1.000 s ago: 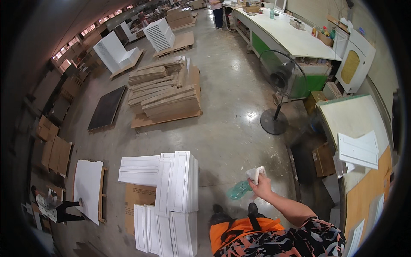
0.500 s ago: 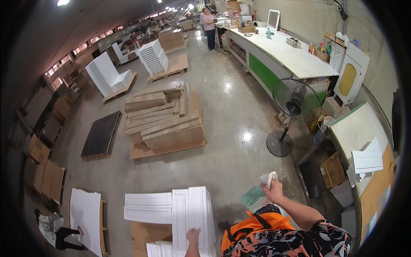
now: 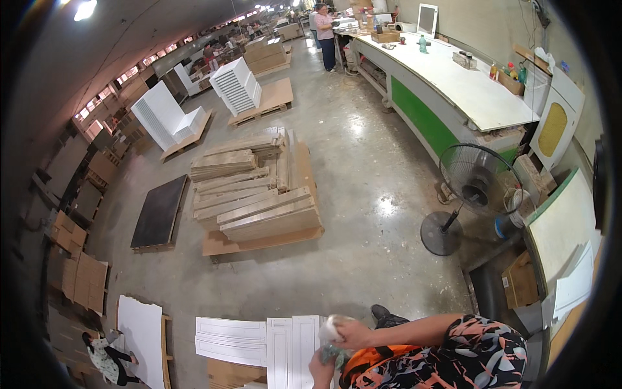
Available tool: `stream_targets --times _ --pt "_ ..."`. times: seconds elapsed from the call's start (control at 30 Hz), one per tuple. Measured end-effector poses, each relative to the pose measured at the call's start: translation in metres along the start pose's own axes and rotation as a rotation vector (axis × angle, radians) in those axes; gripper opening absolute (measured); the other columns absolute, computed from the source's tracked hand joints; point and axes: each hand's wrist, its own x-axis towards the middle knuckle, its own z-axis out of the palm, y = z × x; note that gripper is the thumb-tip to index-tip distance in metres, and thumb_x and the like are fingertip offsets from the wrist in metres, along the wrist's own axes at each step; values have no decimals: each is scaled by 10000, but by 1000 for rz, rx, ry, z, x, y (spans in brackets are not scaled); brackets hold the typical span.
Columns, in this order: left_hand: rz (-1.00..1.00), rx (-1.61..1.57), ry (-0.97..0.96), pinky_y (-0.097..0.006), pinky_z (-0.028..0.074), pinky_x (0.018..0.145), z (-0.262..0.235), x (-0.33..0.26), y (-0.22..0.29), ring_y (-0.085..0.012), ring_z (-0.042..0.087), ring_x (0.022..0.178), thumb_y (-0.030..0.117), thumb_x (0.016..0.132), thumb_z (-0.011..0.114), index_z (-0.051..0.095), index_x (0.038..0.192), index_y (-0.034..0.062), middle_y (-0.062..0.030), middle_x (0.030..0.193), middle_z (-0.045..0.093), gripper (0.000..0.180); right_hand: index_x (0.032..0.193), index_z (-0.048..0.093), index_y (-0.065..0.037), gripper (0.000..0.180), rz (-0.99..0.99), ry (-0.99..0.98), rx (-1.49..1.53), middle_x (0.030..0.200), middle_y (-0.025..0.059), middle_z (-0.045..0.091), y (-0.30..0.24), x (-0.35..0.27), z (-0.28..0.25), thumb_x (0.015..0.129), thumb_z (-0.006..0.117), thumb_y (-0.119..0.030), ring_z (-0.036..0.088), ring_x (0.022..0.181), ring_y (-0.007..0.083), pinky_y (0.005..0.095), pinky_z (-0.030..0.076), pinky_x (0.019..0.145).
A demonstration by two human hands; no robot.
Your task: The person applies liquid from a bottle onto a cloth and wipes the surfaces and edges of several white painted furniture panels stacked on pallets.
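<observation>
Her right hand [image 3: 352,334] was clamped on a white wad [image 3: 329,329], the left hand [image 3: 320,368] just below gripping a greenish cloth [image 3: 334,353] over white panels [image 3: 285,343].

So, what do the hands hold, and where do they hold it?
The right hand closes around a small white wad; the left hand touches a greenish thing, its grip unclear.

Views: one only, head-worn fisheye; no second view to share the scene with.
Position: high, at the person's head, above a workshop floor [image 3: 363,214].
Facing: forward and down, across the floor toward a long workbench [image 3: 466,91].
Nearness: right hand [image 3: 350,332] and left hand [image 3: 321,369] close, at the lower edge; stacked boards [image 3: 259,207] and standing fan [image 3: 470,188] farther off.
Distortion: straight edges bend toward the rim.
</observation>
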Motion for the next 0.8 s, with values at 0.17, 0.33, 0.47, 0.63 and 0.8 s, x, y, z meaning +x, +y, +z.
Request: stream_targets --times 0.17,0.33,0.47,0.63,0.8 --pt "-297 -75 -6 -399 505 792 -13 -17 3 -319 643 926 269 749 746 652 988 70 -145 953 678 325 855 614 -40 303 -55 -178 14 1087 118 631 44 17 33 794 685 -329 639 855 326 413 539 732" --pt "-503 -105 26 -397 503 804 -20 -20 -39 -322 637 936 268 754 742 655 995 67 -141 957 678 325 862 618 -41 347 172 -464 -84 1106 130 622 42 39 34 824 628 -387 639 855 333 426 532 727" --pt "-675 -162 52 -395 500 814 -25 -27 -111 -324 633 945 267 758 738 657 1000 64 -138 961 677 326 930 634 -37 374 231 -459 -171 1135 151 604 58 41 59 842 586 -397 640 862 344 435 524 734" --pt "-1021 -251 184 -392 498 826 -44 -90 -272 -327 627 955 265 763 733 659 1006 60 -134 966 677 326 1071 586 -27 470 420 -488 -315 1146 166 594 76 68 125 829 612 -429 634 904 353 461 514 787" --pt "-907 464 4 -389 495 839 -23 -230 -457 -330 622 966 264 768 729 661 1012 57 -130 970 677 327 1203 535 -14 471 785 -158 -152 1042 210 652 135 69 187 807 664 -233 629 981 377 445 499 807"
